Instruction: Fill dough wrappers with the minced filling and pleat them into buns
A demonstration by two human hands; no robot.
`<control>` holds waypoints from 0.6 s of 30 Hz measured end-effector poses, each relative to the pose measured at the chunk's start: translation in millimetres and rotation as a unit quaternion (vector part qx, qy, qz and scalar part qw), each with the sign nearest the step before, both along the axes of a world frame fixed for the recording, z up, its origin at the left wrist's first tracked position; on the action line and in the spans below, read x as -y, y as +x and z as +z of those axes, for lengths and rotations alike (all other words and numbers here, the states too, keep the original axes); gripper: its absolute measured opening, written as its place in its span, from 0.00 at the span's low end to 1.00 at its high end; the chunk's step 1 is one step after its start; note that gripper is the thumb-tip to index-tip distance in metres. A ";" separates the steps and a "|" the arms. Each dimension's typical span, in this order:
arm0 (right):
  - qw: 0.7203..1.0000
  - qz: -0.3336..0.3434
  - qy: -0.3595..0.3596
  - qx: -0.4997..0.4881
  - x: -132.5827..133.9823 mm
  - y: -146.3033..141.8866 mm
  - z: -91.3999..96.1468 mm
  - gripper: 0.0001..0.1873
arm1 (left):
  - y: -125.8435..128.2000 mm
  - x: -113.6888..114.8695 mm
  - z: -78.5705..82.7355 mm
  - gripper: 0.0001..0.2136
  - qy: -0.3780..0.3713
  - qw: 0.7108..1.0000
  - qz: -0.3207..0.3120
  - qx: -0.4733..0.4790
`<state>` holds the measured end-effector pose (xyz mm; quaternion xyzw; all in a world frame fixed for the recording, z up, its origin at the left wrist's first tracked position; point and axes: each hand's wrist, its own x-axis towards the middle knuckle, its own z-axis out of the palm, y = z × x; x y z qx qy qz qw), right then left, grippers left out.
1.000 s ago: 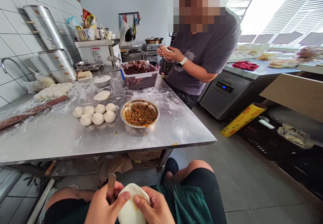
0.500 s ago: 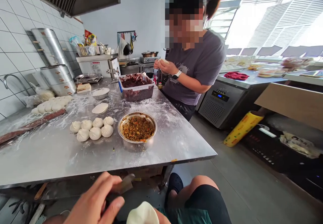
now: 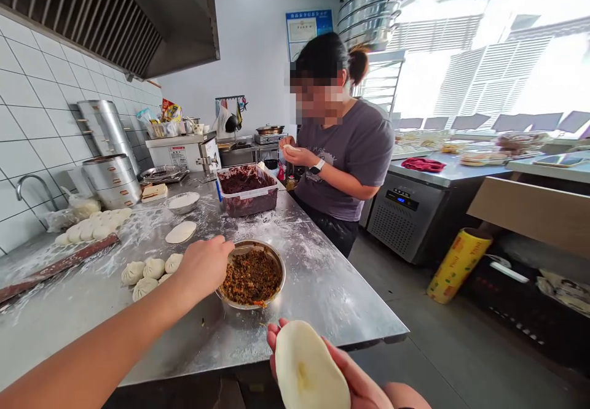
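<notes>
My left hand (image 3: 205,268) reaches over the steel table (image 3: 322,301) to the near-left rim of a metal bowl (image 3: 278,263) of brown minced filling (image 3: 252,277). Its fingers are closed round a thin metal spatula (image 3: 240,250), whose tip pokes over the filling. My right hand (image 3: 364,387) is low at the table's front edge, palm up, and cradles a flat oval dough wrapper (image 3: 306,366). Several pleated buns (image 3: 145,271) sit just left of my left hand.
A person in a grey shirt (image 3: 350,157) stands at the table's far right corner with dough in their hands. A tub of dark red paste (image 3: 244,189), a loose wrapper (image 3: 180,232), dough pieces (image 3: 92,228) and a long stick (image 3: 59,266) lie on the table. A yellow roll (image 3: 458,264) leans at the right.
My left hand has risen from my lap and reached forward to the filling bowl with the spatula. My right hand has lifted the wrapper, which now lies open. My view has tilted up.
</notes>
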<state>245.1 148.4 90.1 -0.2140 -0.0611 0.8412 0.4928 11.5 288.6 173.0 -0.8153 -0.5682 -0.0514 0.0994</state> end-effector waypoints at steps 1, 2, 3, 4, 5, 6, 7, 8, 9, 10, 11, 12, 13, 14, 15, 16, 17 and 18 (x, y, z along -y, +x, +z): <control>1.000 -0.023 -0.006 0.001 -5.0 2.0 3.5 0.21 | 3.4 -3.6 -1.5 0.17 0.001 1.000 -0.001 -0.001; 0.998 -0.054 -0.014 0.008 -9.6 2.9 7.5 0.20 | 6.4 -6.6 -3.0 0.17 -0.001 1.000 -0.004 0.001; 0.995 -0.090 -0.025 0.022 -13.9 2.8 11.7 0.18 | 9.2 -9.5 -4.5 0.17 -0.005 1.000 -0.008 0.004; 0.991 -0.124 -0.039 0.041 -17.8 1.6 15.9 0.15 | 11.6 -12.2 -5.9 0.17 -0.010 1.000 -0.014 0.010; 0.985 -0.151 -0.054 0.061 -21.7 -0.5 19.8 0.13 | 13.6 -14.8 -7.2 0.17 -0.017 0.999 -0.020 0.018; 0.979 -0.175 -0.068 0.079 -25.4 -3.4 23.1 0.11 | 15.2 -17.3 -8.2 0.17 -0.024 0.999 -0.028 0.028; 0.974 -0.191 -0.079 0.090 -29.2 -6.7 25.7 0.10 | 16.5 -19.5 -9.0 0.17 -0.033 0.998 -0.037 0.038; 0.971 -0.198 -0.088 0.097 -32.8 -10.1 27.6 0.09 | 17.5 -21.4 -9.4 0.16 -0.042 0.997 -0.047 0.049; 0.970 -0.201 -0.093 0.102 -36.3 -13.4 28.7 0.09 | 18.2 -22.8 -9.4 0.17 -0.052 0.995 -0.059 0.060; 0.969 -0.201 -0.091 0.109 -39.5 -16.5 29.1 0.10 | 18.8 -23.6 -9.0 0.17 -0.063 0.993 -0.072 0.070; 0.970 -0.198 -0.084 0.116 -42.3 -19.1 29.1 0.10 | 19.4 -23.7 -8.2 0.17 -0.074 0.990 -0.085 0.079; 0.970 -0.195 -0.076 0.123 -44.4 -21.2 28.8 0.10 | 20.0 -23.0 -7.3 0.17 -0.084 0.988 -0.097 0.088; 0.970 -0.192 -0.071 0.129 -46.0 -22.7 28.5 0.10 | 20.6 -21.4 -6.2 0.16 -0.094 0.985 -0.108 0.095; 0.970 -0.191 -0.070 0.131 -47.0 -23.8 28.3 0.10 | 21.4 -19.0 -5.1 0.16 -0.103 0.983 -0.117 0.102; 0.971 -0.191 -0.073 0.128 -47.4 -24.5 28.4 0.09 | 22.1 -15.7 -4.0 0.16 -0.109 0.980 -0.123 0.108; 0.970 -0.194 -0.080 0.122 -47.4 -24.9 28.6 0.08 | 22.9 -11.7 -2.9 0.16 -0.114 0.979 -0.127 0.114; 0.970 -0.197 -0.086 0.115 -47.1 -25.1 29.0 0.07 | 23.7 -7.1 -1.8 0.16 -0.117 0.977 -0.129 0.119; 0.970 -0.198 -0.090 0.108 -46.6 -25.2 29.5 0.05 | 24.4 -2.1 -0.8 0.16 -0.120 0.976 -0.129 0.124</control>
